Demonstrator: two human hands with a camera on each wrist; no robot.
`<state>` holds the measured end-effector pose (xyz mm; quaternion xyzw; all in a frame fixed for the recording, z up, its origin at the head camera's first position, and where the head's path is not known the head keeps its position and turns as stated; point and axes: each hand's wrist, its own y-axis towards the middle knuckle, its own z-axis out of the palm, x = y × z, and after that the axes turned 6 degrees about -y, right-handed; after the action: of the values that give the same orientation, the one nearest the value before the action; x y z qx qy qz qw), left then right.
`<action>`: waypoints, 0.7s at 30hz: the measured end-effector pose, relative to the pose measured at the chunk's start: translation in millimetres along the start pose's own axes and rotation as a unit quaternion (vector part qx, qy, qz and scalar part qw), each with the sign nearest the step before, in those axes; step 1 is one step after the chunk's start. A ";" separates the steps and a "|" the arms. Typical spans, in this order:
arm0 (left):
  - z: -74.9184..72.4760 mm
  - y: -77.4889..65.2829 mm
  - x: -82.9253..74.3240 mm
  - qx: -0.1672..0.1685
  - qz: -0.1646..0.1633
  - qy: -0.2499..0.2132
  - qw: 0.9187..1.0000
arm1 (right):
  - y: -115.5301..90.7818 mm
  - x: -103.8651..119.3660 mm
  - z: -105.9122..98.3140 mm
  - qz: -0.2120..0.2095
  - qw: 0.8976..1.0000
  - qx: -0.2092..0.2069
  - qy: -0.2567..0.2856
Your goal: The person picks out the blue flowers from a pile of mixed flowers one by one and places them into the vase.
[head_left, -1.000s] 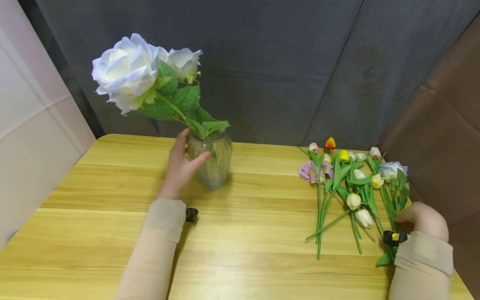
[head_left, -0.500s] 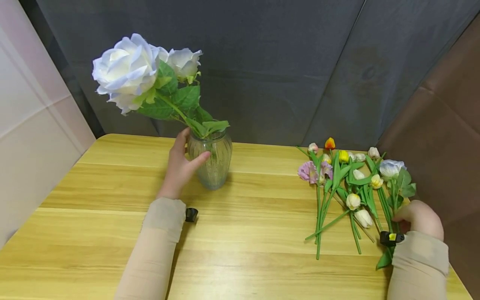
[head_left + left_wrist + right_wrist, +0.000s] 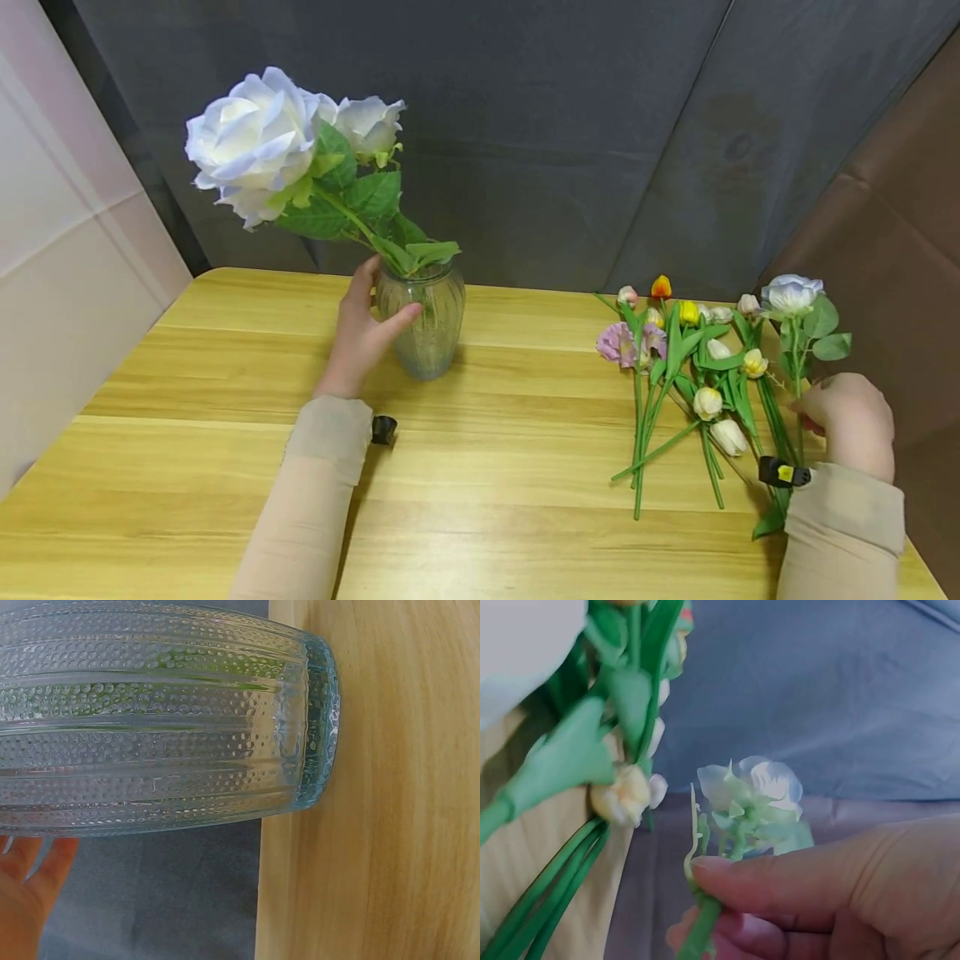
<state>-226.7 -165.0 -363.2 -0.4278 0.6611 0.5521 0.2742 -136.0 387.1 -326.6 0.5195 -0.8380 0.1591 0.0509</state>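
Observation:
A clear ribbed glass vase (image 3: 431,333) stands on the table, its bumpy wall filling much of the left wrist view. My left hand (image 3: 360,333) grips the vase near its neck, thumb in front and fingers round the far left side. Large pale blue-white roses (image 3: 255,137) lean left out of its mouth. At the right, my right hand (image 3: 847,417) pinches the green stem (image 3: 701,926) of another pale blue rose (image 3: 792,296) between thumb and fingers. That rose stands raised, upright above the table's right side.
Beside the right hand lie several tulips (image 3: 707,403) in white, yellow and orange, with green stems. Purple ruffled flowers (image 3: 617,343) lie at that pile's left. A grey cloth (image 3: 525,150) hangs behind the wooden table (image 3: 495,500), and a brown one (image 3: 892,250) at the right.
My right hand has lifted the pale blue rose up off the pile, its head rising and its leaves spreading right. The left hand and vase have stayed put.

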 end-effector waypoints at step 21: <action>0.7 -0.1 -1.4 -0.004 0.003 -0.002 1.000 | -13.7 33.8 -2.6 -0.029 0.993 -0.114 0.026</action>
<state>-226.0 -164.0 -362.2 -0.4258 0.6595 0.5563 0.2725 -139.4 353.5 -312.8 0.5302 -0.8335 0.0744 0.1365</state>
